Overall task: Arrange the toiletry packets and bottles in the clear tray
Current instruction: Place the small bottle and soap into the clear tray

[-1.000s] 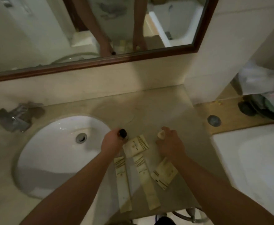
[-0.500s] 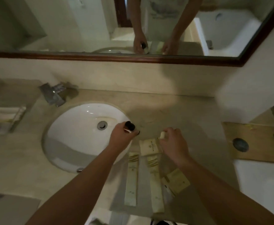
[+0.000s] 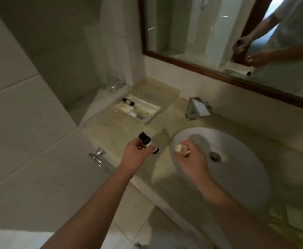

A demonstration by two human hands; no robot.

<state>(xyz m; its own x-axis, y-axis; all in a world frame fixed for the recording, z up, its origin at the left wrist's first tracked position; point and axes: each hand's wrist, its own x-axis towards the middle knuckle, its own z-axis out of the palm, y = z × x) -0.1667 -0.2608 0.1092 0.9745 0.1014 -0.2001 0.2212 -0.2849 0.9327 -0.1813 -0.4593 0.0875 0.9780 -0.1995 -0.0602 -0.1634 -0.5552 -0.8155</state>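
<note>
My left hand [image 3: 138, 155] is shut on small black-capped bottles [image 3: 145, 141], held above the counter left of the sink. My right hand [image 3: 192, 159] is shut on a small cream-coloured item [image 3: 181, 150], over the basin's left part. The clear tray [image 3: 138, 108] sits at the back left of the counter. In it lie a black-capped bottle [image 3: 129, 102] and several pale packets [image 3: 143, 112]. More pale packets [image 3: 294, 218] lie blurred on the counter at the far right.
The white sink basin [image 3: 237, 159] with its drain fills the middle right. A chrome faucet [image 3: 198, 109] stands behind it. Clear glasses [image 3: 113, 83] stand on a ledge beyond the tray. A wood-framed mirror [image 3: 219, 71] hangs above. A chrome fitting [image 3: 98, 157] juts out at the left.
The view has swung left, away from the packets on the counter. Both hands have lifted and moved left across the sink toward the tray, still holding their items.
</note>
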